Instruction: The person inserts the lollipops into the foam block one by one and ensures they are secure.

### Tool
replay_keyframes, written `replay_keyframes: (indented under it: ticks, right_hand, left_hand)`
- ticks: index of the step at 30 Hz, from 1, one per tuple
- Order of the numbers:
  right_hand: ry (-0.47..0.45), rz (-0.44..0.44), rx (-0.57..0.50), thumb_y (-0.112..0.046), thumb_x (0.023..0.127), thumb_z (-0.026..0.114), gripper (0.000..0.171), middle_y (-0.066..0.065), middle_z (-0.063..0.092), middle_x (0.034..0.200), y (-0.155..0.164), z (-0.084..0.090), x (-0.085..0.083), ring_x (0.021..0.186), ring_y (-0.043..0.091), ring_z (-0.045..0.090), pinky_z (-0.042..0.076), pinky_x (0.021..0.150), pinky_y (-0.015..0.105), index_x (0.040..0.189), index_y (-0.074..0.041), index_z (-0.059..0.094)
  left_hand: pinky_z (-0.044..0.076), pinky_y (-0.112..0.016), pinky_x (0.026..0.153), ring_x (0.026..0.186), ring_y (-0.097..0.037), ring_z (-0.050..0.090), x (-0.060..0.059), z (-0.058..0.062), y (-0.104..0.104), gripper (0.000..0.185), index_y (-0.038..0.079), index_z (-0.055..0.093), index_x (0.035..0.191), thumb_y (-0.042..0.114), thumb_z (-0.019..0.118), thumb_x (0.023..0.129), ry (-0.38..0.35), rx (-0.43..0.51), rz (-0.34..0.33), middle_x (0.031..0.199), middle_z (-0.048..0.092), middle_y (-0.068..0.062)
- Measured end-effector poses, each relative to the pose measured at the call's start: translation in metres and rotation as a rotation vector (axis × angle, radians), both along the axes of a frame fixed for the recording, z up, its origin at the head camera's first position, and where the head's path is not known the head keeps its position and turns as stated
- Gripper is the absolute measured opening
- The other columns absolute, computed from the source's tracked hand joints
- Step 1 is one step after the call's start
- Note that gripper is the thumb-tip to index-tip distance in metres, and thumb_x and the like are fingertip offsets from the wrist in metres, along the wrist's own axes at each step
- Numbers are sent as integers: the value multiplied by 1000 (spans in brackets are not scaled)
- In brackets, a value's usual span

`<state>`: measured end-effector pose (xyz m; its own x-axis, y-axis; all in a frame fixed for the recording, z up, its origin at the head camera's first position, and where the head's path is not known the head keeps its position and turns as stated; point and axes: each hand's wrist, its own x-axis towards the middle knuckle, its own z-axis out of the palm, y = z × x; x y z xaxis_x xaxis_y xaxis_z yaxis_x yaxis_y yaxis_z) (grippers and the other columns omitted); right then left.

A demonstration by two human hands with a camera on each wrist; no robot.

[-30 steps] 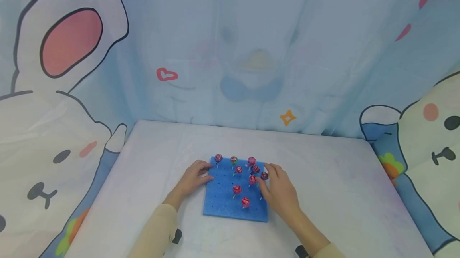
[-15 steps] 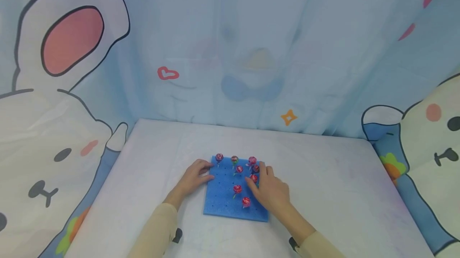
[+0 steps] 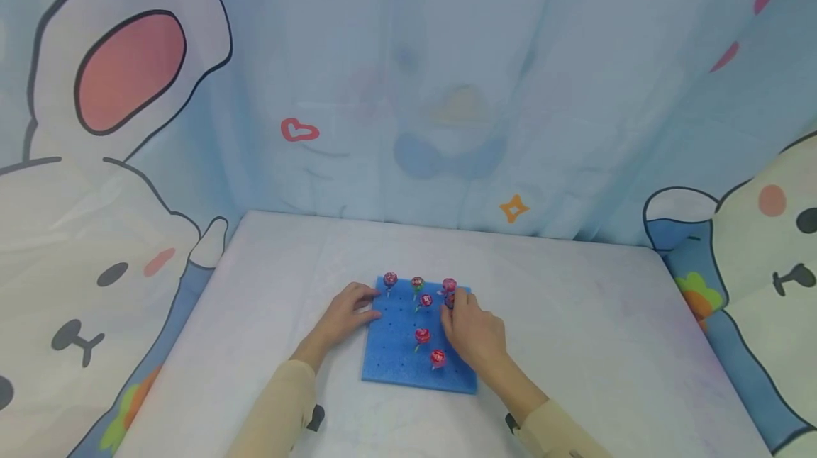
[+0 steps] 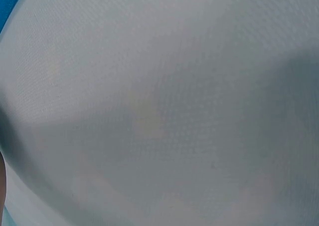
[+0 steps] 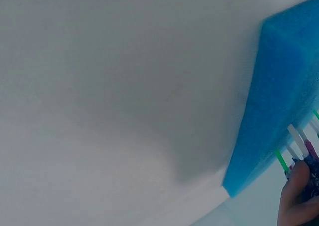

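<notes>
The foam [image 3: 398, 344] lies mid-worktop [image 3: 574, 316] with lollipops [image 3: 423, 335] standing in its holes; the left hand [image 3: 341, 320] rests with relaxed, straight fingers on its 9 o'clock edge. The right hand [image 3: 472, 334] curls over the sweets at the foam's 2 o'clock corner, seemingly pinching one or more, though I cannot tell exactly. To do this well, I judge, keep the foam pressed down and move each stick straight along its hole, clear of its neighbours.
</notes>
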<state>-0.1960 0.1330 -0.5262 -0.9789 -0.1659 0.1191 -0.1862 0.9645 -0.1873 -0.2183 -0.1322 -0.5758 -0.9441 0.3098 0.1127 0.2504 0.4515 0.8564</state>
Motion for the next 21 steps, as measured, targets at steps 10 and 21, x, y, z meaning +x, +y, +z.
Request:
replay_keyframes:
  ticks: [10,21]
  right_hand:
    - [52,14,35,-33,94,63,30,2,40,65,0,0,0,40,13,37,30,34,20,98,-6,51]
    - [29,10,42,-34,95,62,32,2,42,67,0,1,0,41,13,38,32,35,19,102,-5,52]
  left_hand:
    - [48,-28,105,121,-24,55,1,3,1,41,1,60,127,15,72,90,-29,-15,17,125,56,-11]
    - [48,-28,105,121,-23,55,1,1,1,41,3,60,126,16,72,90,-35,-12,24,125,56,-10]
